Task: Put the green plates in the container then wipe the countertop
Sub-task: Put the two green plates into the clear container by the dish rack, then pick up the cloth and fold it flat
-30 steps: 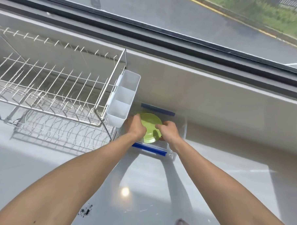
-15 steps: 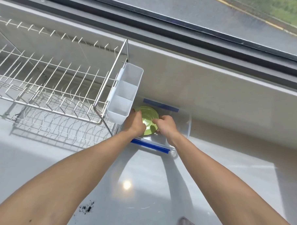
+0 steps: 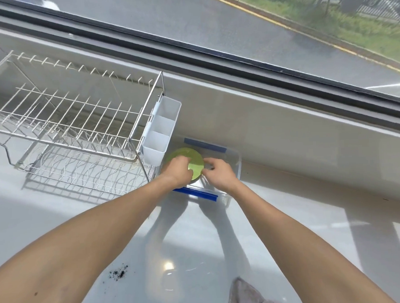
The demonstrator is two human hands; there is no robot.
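Observation:
A green plate (image 3: 193, 162) lies inside the clear container (image 3: 235, 170) with blue rim strips, which stands on the white countertop (image 3: 289, 216) against the back wall. My left hand (image 3: 178, 171) rests on the plate's left half with fingers curled over it. On the plate's right edge, my right hand (image 3: 219, 175) pinches the rim. Whether more plates lie beneath is hidden by my hands. A grey cloth (image 3: 245, 297) lies at the near edge of the countertop.
A wire dish rack (image 3: 67, 125) with a white cutlery holder (image 3: 161, 132) stands directly left of the container. Dark crumbs (image 3: 117, 273) are scattered on the countertop near my left forearm. A window sill and window run along the back.
The plate has tipped from tilted to nearly flat inside the container, and both hands have lowered with it. The cloth has come into view at the bottom.

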